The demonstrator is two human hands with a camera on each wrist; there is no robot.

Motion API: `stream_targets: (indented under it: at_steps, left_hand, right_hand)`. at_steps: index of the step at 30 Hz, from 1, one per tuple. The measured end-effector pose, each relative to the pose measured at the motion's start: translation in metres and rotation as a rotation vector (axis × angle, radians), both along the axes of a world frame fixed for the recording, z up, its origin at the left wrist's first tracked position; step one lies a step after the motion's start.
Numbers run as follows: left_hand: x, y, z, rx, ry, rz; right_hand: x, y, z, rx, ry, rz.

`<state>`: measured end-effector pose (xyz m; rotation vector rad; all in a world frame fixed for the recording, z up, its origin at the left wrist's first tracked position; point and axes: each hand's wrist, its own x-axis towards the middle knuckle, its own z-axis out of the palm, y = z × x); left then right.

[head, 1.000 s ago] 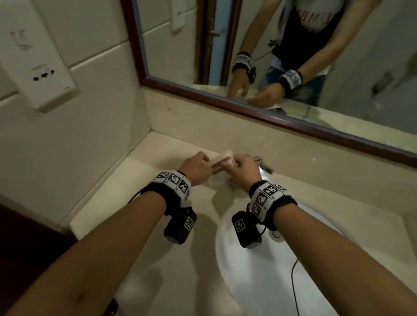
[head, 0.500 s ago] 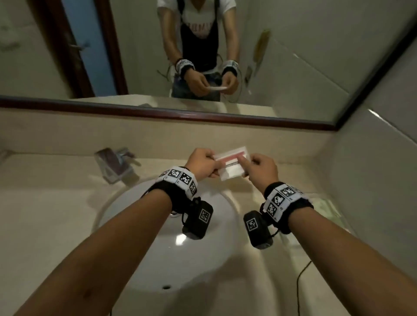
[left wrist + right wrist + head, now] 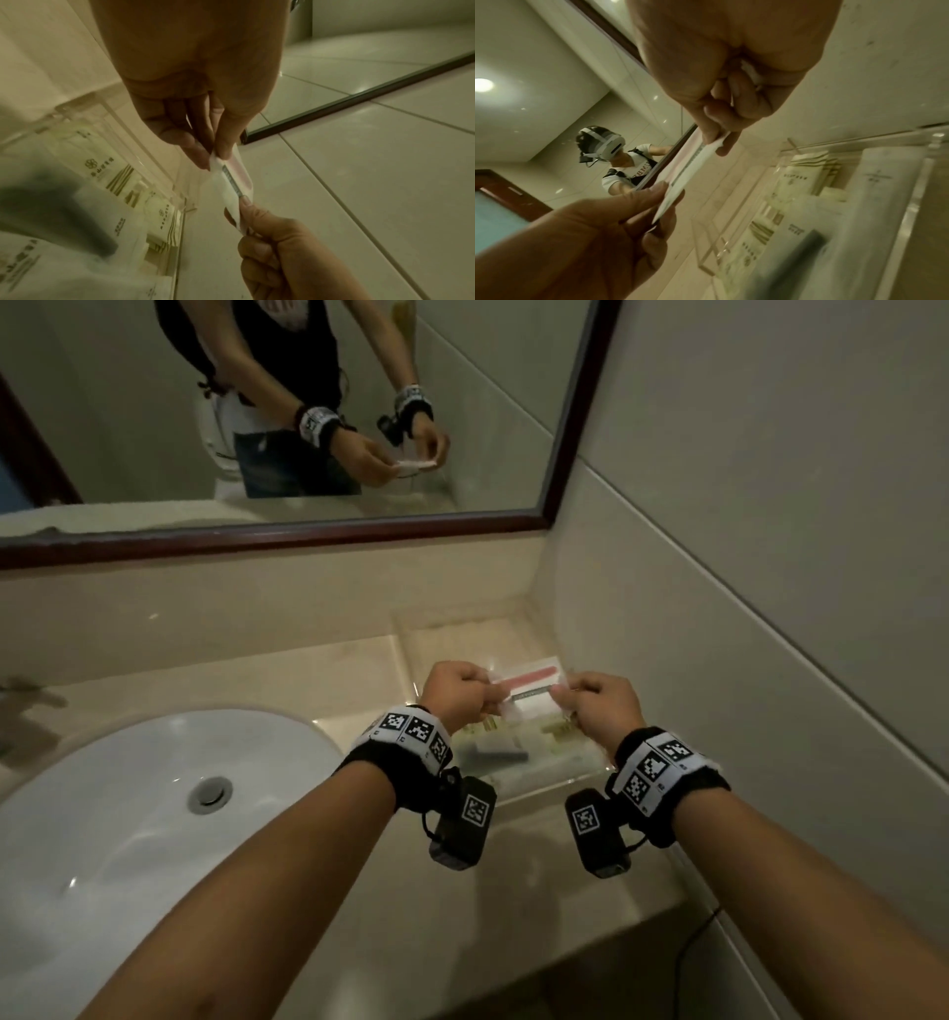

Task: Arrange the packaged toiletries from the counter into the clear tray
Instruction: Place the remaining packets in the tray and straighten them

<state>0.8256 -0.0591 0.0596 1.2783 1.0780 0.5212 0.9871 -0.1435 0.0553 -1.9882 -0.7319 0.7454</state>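
Observation:
A flat white packet with a pink stripe (image 3: 526, 690) (image 3: 235, 180) (image 3: 689, 164) hangs in the air over the clear tray (image 3: 452, 629) at the counter's right end. My left hand (image 3: 457, 693) (image 3: 213, 150) pinches its left end. My right hand (image 3: 590, 703) (image 3: 717, 140) pinches its right end. Inside the tray lie several white toiletry packets with gold print (image 3: 557, 729) (image 3: 115, 176) (image 3: 800, 172) and a dark grey item (image 3: 500, 755).
A white sink basin (image 3: 128, 814) with a metal drain (image 3: 209, 794) fills the left. The framed mirror (image 3: 308, 428) runs along the back wall and a tiled wall (image 3: 770, 557) closes the right side. The counter's front edge (image 3: 616, 927) lies below the tray.
Both hands have carried the packet from the counter's left side, across the sink, to above the clear tray at the right. The view has swung right with them.

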Motion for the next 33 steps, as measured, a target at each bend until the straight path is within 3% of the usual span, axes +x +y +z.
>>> stream_targets:
  at_steps: [5, 12, 18, 24, 33]
  left_hand:
    - [0.028, 0.010, -0.009, -0.002, 0.090, -0.102]
    - [0.064, 0.033, -0.035, 0.099, 0.334, -0.259]
    - [0.083, 0.040, -0.058, 0.215, 0.549, -0.360]
    - [0.097, 0.032, -0.074, 0.331, 0.657, -0.333]
    - [0.101, 0.027, -0.087, 0.322, 0.674, -0.313]
  right_hand:
    - [0.025, -0.005, -0.017, -0.028, -0.039, -0.057]
    - [0.049, 0.000, -0.032, -0.218, -0.282, -0.086]
    - [0.055, 0.016, -0.052, -0.414, -0.449, 0.049]
    - [0.060, 0.020, -0.055, -0.583, -0.564, 0.224]
    - [0.062, 0.018, -0.065, -0.614, -0.693, 0.329]
